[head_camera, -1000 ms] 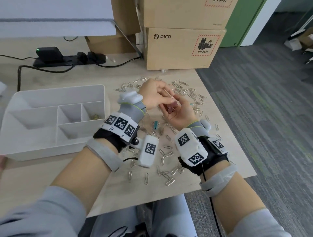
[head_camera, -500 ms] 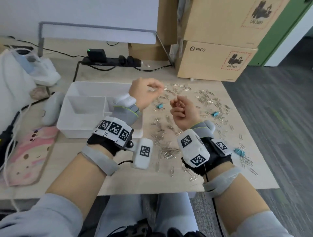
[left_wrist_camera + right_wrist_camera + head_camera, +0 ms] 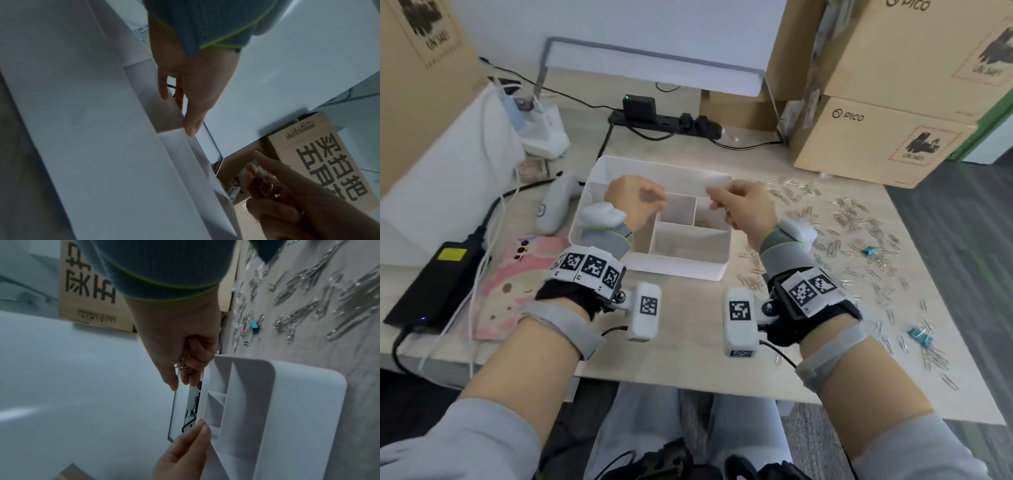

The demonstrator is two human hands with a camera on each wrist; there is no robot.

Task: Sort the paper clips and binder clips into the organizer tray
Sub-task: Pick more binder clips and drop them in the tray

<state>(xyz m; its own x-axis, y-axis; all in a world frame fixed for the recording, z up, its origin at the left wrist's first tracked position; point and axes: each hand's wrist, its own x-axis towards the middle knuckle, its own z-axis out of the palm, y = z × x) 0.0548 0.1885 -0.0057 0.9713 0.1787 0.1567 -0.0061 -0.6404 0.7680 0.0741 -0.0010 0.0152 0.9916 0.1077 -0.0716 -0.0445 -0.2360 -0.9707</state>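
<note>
White organizer tray [image 3: 681,270], long axis left-right, under both hands.

In the head view the left hand [image 3: 635,202] covers the part of the organizer tray [image 3: 674,270] beneath it. The right hand [image 3: 180,344] curls around a small reddish clip [image 3: 265,186], too blurred and buried between the fingers to identify. Beyond that grip, the paper clips [image 3: 859,219] smear into streaks.
</note>
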